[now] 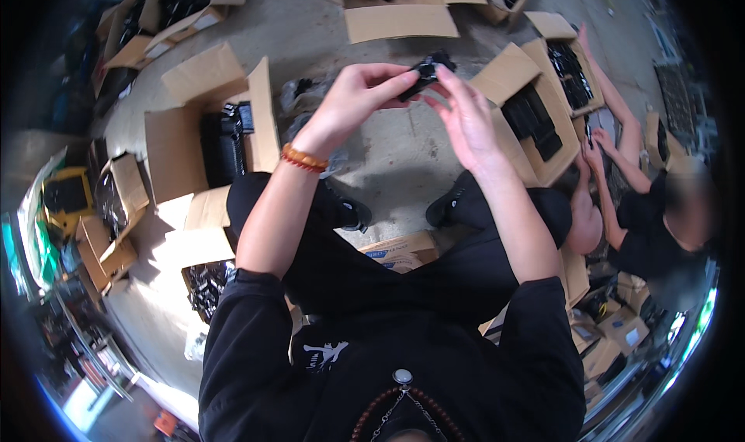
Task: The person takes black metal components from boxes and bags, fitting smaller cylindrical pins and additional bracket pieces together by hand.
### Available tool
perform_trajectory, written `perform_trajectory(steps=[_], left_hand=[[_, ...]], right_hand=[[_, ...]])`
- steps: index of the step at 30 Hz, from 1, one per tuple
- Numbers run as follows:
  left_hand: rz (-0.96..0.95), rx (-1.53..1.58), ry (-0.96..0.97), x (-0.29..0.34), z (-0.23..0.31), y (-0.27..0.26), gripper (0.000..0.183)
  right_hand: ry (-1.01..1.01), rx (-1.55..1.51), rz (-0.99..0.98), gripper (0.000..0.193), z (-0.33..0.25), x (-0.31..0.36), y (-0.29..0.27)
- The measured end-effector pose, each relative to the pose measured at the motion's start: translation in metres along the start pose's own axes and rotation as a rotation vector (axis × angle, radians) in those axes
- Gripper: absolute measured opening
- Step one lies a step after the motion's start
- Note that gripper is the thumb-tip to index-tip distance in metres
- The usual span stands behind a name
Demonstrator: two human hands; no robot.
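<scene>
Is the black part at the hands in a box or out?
Out: the left hand grips the black part in view above the floor, with the right hand at its other end.

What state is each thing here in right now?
Left hand: pinching the black part.
Right hand: fingertips at the part's right end; grip unclear.
Black part: held up, tilted.
Left cardboard box: open, black pieces inside.
Right cardboard box: open, flat black pieces inside.
Orange bead bracelet: worn.
</scene>
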State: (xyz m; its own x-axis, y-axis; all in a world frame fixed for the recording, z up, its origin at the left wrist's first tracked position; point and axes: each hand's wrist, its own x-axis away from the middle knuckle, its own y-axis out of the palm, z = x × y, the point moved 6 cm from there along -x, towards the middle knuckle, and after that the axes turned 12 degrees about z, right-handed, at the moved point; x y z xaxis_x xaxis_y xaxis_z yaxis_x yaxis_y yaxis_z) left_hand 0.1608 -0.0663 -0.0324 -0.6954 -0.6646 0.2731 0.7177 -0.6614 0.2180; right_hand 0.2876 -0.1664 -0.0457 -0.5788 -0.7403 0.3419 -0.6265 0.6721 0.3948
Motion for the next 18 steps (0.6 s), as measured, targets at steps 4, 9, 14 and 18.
perform_trajectory(steps=[4, 9, 14, 18], left_hand=[[-0.003, 0.163, -0.071, 0.000, -0.010, -0.009, 0.037], [0.026, 0.323, -0.101, -0.002, -0.018, -0.010, 0.035], [0.080, 0.607, -0.122, -0.006, -0.014, -0.015, 0.036], [0.120, 0.733, -0.096, -0.014, 0.000, -0.011, 0.033]], right_hand=[[-0.071, 0.136, -0.029, 0.029, 0.000, -0.010, 0.007], [-0.010, 0.139, -0.109, 0.032, 0.003, -0.024, 0.014], [0.263, -0.072, -0.246, 0.074, 0.020, -0.078, 0.032], [-0.137, 0.947, -0.265, 0.048, 0.104, -0.186, 0.017]])
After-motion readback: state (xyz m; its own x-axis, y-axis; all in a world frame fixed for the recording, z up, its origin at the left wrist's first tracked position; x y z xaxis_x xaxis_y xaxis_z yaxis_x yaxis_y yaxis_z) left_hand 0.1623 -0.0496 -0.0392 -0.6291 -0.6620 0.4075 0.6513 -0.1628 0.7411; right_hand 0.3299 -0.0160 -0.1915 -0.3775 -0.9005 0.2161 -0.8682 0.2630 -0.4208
